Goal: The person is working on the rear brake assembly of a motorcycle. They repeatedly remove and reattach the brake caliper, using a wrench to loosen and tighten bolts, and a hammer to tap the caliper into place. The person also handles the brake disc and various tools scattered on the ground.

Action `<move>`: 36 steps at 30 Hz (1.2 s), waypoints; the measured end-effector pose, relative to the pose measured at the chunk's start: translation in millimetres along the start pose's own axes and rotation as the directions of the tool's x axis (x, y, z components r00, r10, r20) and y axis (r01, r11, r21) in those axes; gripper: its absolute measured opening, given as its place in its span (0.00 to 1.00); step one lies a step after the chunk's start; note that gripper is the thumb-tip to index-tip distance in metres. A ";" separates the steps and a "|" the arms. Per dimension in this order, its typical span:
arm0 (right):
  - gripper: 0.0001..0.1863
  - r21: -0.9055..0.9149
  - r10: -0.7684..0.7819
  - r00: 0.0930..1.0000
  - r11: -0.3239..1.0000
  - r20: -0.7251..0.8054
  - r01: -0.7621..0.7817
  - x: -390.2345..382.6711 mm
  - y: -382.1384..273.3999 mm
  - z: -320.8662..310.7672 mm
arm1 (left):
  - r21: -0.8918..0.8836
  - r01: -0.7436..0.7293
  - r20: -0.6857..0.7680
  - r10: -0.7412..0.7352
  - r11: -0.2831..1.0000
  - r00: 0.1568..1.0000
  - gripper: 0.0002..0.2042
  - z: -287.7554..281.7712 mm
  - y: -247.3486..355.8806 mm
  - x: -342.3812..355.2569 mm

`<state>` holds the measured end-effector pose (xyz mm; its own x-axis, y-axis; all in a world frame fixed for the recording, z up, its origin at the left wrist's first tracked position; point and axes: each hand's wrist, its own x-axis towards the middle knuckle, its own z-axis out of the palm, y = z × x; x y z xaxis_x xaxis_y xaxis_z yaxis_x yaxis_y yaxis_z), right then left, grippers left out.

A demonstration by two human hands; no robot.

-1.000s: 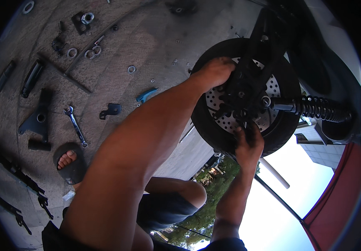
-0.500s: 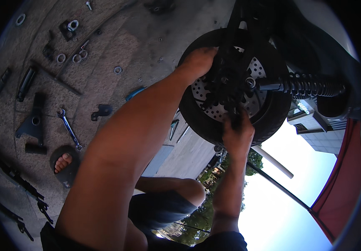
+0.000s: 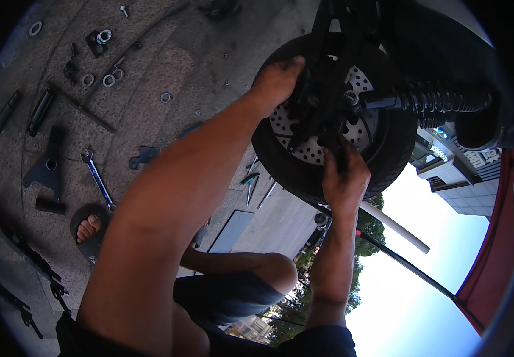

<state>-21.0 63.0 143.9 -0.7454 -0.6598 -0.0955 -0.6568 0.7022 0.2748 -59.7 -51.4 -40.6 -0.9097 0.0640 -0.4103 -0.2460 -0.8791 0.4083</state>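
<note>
A wheel point(image 3: 269, 172) with a black tyre and a drilled silver brake disc point(image 3: 359, 83) stands before me. A black metal arm point(image 3: 335, 74) crosses in front of the disc. My left hand point(image 3: 276, 83) is closed at the wheel's left side, beside the dark parts there; its thumb shows, but its grip is hidden. My right hand point(image 3: 347, 179) is lower, its thumb and fingers pinched round a black part point(image 3: 332, 140) at the arm's lower end. A black shock absorber point(image 3: 429, 98) with a coil spring runs off to the right from a round eye near the disc.
On the paved ground at left lie a combination wrench point(image 3: 97, 180), a black bracket point(image 3: 48, 163), several washers point(image 3: 108, 80) and dark tubes point(image 3: 41, 111). Pliers point(image 3: 250, 181) lie below the wheel near a grey slab point(image 3: 231, 232). My sandalled foot point(image 3: 88, 229) is at lower left.
The view has shifted slightly. My left hand has turned a little, its thumb now showing on top. The right hand's fingers sit closer round the black part.
</note>
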 end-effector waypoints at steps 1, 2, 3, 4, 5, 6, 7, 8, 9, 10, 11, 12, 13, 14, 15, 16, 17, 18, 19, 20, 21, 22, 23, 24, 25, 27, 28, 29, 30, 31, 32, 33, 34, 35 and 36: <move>0.16 -0.011 0.008 1.000 1.000 0.001 -0.008 -0.2 -0.2 -0.2 | -0.039 0.008 0.002 -0.008 0.999 1.000 0.32 0.6 -0.5 0.1; 0.16 -0.020 0.021 1.000 1.000 0.011 -0.021 -0.4 -0.6 -0.4 | -0.079 0.007 -0.013 -0.008 0.997 1.000 0.31 1.2 -0.7 0.1; 0.16 -0.028 0.034 0.999 0.999 0.020 -0.033 -0.7 -1.4 -0.2 | -0.114 0.014 -0.025 -0.017 0.993 1.000 0.30 2.1 -0.7 0.0; 0.16 -0.035 0.046 0.999 0.998 0.005 -0.045 -1.5 -2.7 1.1 | -0.121 -0.007 -0.039 0.002 0.993 0.999 0.29 3.1 -0.8 -0.2; 0.16 -0.042 0.056 0.998 0.998 -0.009 -0.056 -2.3 -4.1 2.9 | -0.124 -0.017 -0.051 0.010 0.992 0.999 0.29 4.3 -0.8 -0.9; 0.17 -0.048 0.063 0.998 0.997 -0.017 -0.063 -3.0 -5.2 4.7 | -0.126 -0.022 -0.064 0.014 0.992 0.998 0.28 5.3 -0.6 -1.6; 0.17 -0.041 0.070 0.997 0.997 -0.025 -0.071 -4.0 -6.0 6.1 | -0.107 -0.039 -0.057 0.033 0.993 0.998 0.28 6.1 -0.3 -2.1; 0.17 -0.034 0.076 0.997 0.996 -0.028 -0.077 -5.4 -6.7 7.6 | -0.087 -0.049 -0.051 0.045 0.995 0.998 0.27 6.9 -0.1 -2.6; 0.17 -0.025 0.085 0.996 0.996 -0.027 -0.086 -6.9 -7.2 9.4 | -0.072 -0.065 -0.049 0.062 0.995 0.997 0.27 7.2 0.1 -3.0; 0.17 -0.013 0.090 0.995 0.996 -0.035 -0.090 -8.1 -7.4 11.5 | -0.062 -0.059 -0.053 0.056 0.996 0.997 0.26 7.7 0.5 -3.0; 0.17 -0.002 0.099 0.994 0.995 -0.041 -0.099 -9.8 -7.5 13.8 | -0.059 -0.058 -0.059 0.054 0.997 0.997 0.26 8.1 0.9 -2.6; 0.17 0.009 0.107 0.993 0.994 -0.046 -0.107 -11.5 -7.5 15.9 | -0.055 -0.053 -0.057 0.050 0.997 0.997 0.25 8.5 1.1 -2.2; 0.17 0.026 0.121 0.990 0.993 -0.074 -0.119 -13.4 -8.0 19.4 | -0.058 -0.072 -0.043 0.069 0.996 0.997 0.27 8.8 1.4 -1.6; 0.18 0.044 0.134 0.986 0.991 -0.102 -0.130 -15.4 -9.2 23.8 | -0.061 -0.089 -0.021 0.087 0.994 0.996 0.28 9.0 1.8 -1.0; 0.18 0.062 0.147 0.981 0.988 -0.130 -0.140 -16.8 -10.0 27.2 | -0.060 -0.101 -0.010 0.101 0.993 0.995 0.30 9.6 2.0 -0.8; 0.18 0.072 0.165 0.979 0.985 -0.122 -0.157 -17.9 -10.5 29.7 | -0.087 -0.115 -0.019 0.114 0.990 0.993 0.29 10.4 2.2 -0.9; 0.19 0.080 0.183 0.977 0.981 -0.114 -0.174 -19.4 -11.3 31.5 | -0.111 -0.125 -0.037 0.121 0.986 0.992 0.29 11.6 2.5 -1.0; 0.19 0.092 0.209 0.972 0.976 -0.110 -0.199 -21.2 -12.2 32.5 | -0.134 -0.134 -0.053 0.128 0.982 0.990 0.29 13.1 2.5 -1.8; 0.19 0.127 0.241 0.965 0.965 -0.100 -0.227 -23.3 -14.2 34.3 | -0.140 -0.141 -0.052 0.135 0.980 0.990 0.28 14.2 2.6 -2.9; 0.20 0.167 0.278 0.956 0.951 -0.092 -0.260 -25.6 -16.8 36.5 | -0.145 -0.148 -0.053 0.142 0.978 0.988 0.28 15.1 3.0 -3.8; 0.20 0.202 0.310 0.948 0.936 -0.079 -0.289 -27.3 -18.7 38.2 | -0.147 -0.161 -0.053 0.154 0.976 0.987 0.28 15.6 3.6 -4.2; 0.20 0.231 0.331 0.941 0.923 -0.071 -0.307 -28.7 -19.9 39.3 | -0.152 -0.144 -0.048 0.138 0.978 0.989 0.28 16.0 4.4 -4.4; 0.19 0.255 0.348 0.936 0.911 -0.056 -0.324 -30.1 -20.6 40.0 | -0.153 -0.129 -0.043 0.124 0.980 0.991 0.29 16.5 5.1 -4.2; 0.19 0.278 0.365 0.930 0.898 -0.041 -0.341 -31.4 -20.8 40.6 | -0.150 -0.118 -0.043 0.112 0.982 0.993 0.29 16.9 5.8 -3.7; 0.19 0.344 0.382 0.923 0.872 -0.034 -0.348 -32.3 -21.0 42.8 | -0.132 -0.106 -0.047 0.100 0.986 0.994 0.29 17.8 6.2 -2.9; 0.19 0.461 0.431 0.903 0.803 -0.011 -0.377 -34.8 -20.0 46.6 | -0.084 -0.077 -0.063 0.072 0.994 0.995 0.29 21.0 6.5 -1.1; 0.19 0.515 0.413 0.911 0.784 -0.014 -0.347 -36.4 -18.8 47.9 | -0.119 -0.087 -0.037 0.083 0.989 0.996 0.30 21.8 7.0 0.3; 0.18 0.559 0.410 0.912 0.759 -0.011 -0.334 -38.6 -17.6 48.9 | -0.152 -0.084 -0.010 0.083 0.985 0.996 0.30 22.2 7.6 1.3; 0.18 0.596 0.420 0.908 0.729 -0.001 -0.336 -41.0 -16.6 50.1 | -0.184 -0.078 0.018 0.083 0.980 0.996 0.30 22.6 7.8 1.5; 0.18 0.634 0.430 0.902 0.691 0.027 -0.348 -43.3 -15.4 51.0 | -0.085 -0.042 -0.052 0.037 0.996 0.998 0.29 23.1 8.4 1.6; 0.18 0.665 0.451 0.890 0.646 0.063 -0.374 -45.5 -14.5 52.2 | -0.093 -0.041 -0.032 0.038 0.995 0.999 0.28 22.7 9.2 1.2; 0.18 0.707 0.442 0.894 0.607 0.079 -0.362 -47.3 -14.2 54.5 | -0.101 -0.041 -0.013 0.040 0.994 0.999 0.28 21.8 10.4 0.5; 0.18 0.675 0.476 0.872 0.607 0.113 -0.419 -48.0 -14.4 58.4 | -0.106 -0.041 0.002 0.041 0.994 0.999 0.27 21.7 11.7 -0.1; 0.18 0.655 0.483 0.866 0.615 0.126 -0.438 -48.0 -15.3 63.4 | -0.114 -0.011 -0.012 0.010 0.993 1.000 0.26 22.8 13.7 -0.1; 0.18 0.617 0.521 0.839 0.611 0.160 -0.497 -48.3 -16.0 67.0 | -0.121 -0.003 -0.003 0.003 0.993 1.000 0.26 23.8 15.0 -0.6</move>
<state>17.9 101.6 80.0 -0.9854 -0.1449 -0.0895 -0.1014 0.9215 -0.3749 -70.9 -53.4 -14.8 -0.9094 0.0601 -0.4116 -0.2009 -0.9299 0.3081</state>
